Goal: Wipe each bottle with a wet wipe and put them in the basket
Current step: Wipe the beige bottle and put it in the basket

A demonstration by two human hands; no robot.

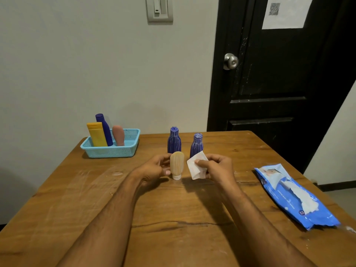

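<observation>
Mid-table, left hand (156, 169) fingers curl around the upside-down beige bottle (176, 165), seemingly gripping; right hand (217, 168) pinches a wet wipe (195, 166) just beside it.

A wooden desk (192, 209) fills the lower part of the view, its top scuffed with pale streaks and split by a dark crack running across the middle; behind it stands a plain pale wall (77, 64) bearing a grey switch plate (159, 9) near the top edge; to the right is a black panelled door (279, 83) with a round metal knob (231, 61); a white sheet of paper (287, 11) with a blurred square code hangs on the door's upper part.
</observation>
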